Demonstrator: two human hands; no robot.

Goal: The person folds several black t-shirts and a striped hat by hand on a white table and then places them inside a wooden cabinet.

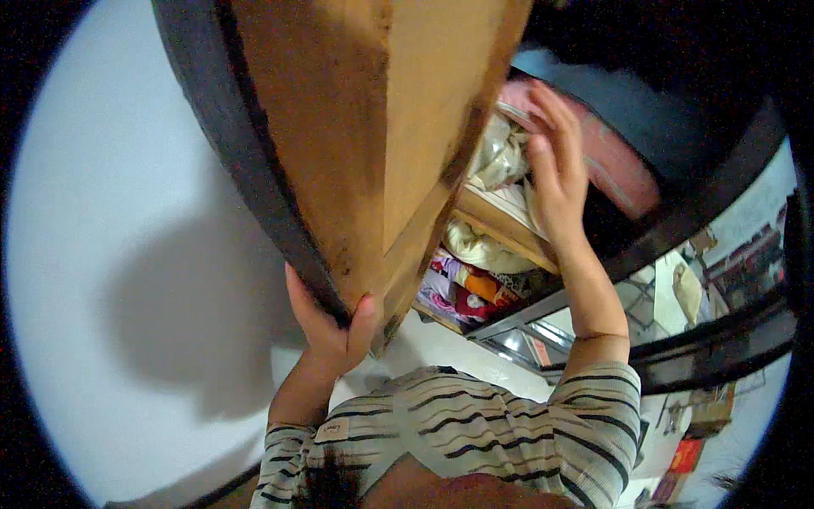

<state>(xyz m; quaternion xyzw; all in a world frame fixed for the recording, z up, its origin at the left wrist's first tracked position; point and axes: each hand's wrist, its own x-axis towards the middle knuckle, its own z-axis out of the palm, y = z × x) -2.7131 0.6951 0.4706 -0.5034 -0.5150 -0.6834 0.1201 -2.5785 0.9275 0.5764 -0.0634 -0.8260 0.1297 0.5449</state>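
My left hand (pixel 337 324) grips the lower corner of a large brown wooden furniture part (pixel 331 159). Its thumb lies on the brown face and its fingers wrap the dark outer edge. Whether this part is a drawer or a door, I cannot tell. To its right, my right hand (pixel 559 172) is raised with nothing seen in it, fingers partly spread. Behind those fingers is a pink fabric item (pixel 620 165). A clear plastic bag (pixel 502 156) sits just left of the hand, on a wooden cabinet shelf (pixel 502 223).
Below the shelf lie cream fabric (pixel 483 248) and folded colourful clothes (pixel 470 289). A dark cabinet frame (pixel 706 210) curves along the right, with a mirror-like panel (pixel 547 340) beneath. The white wall (pixel 127 159) fills the left, and pale floor (pixel 439 343) shows below.
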